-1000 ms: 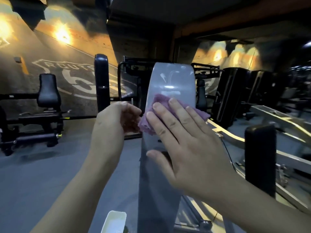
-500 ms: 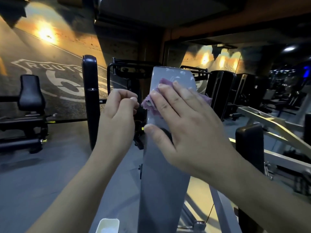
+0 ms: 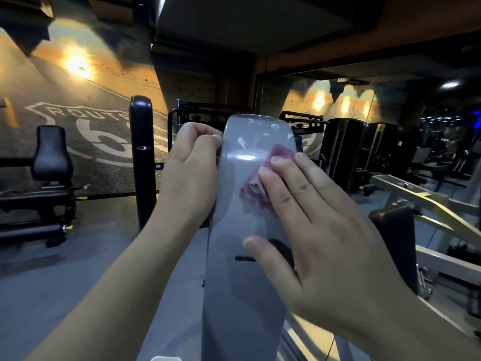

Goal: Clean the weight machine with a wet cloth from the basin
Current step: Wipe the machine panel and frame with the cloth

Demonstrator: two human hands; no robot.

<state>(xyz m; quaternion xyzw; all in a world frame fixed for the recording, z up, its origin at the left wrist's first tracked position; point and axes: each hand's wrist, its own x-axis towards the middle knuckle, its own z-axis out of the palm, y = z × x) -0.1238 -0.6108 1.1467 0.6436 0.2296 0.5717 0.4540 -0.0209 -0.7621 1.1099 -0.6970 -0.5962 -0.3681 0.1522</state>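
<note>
Right hand (image 3: pixel 325 230), fingers flat and spread, pressed the purple cloth (image 3: pixel 260 183) onto the grey panel (image 3: pixel 234 282), having slid it rightward from the left hand (image 3: pixel 190 173), which had released it and sat curled at the panel edge, grip indeterminate; wet streaks (image 3: pixel 250 136) beyond the fingertips suggested the top was wiped.

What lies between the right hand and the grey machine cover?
The purple cloth, pressed by the right hand onto the grey cover, in the head view.

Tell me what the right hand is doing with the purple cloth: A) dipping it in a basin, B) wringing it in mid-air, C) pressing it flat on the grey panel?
C: the right hand lies with straight fingers over the purple cloth, pressing it on the grey panel.
</note>
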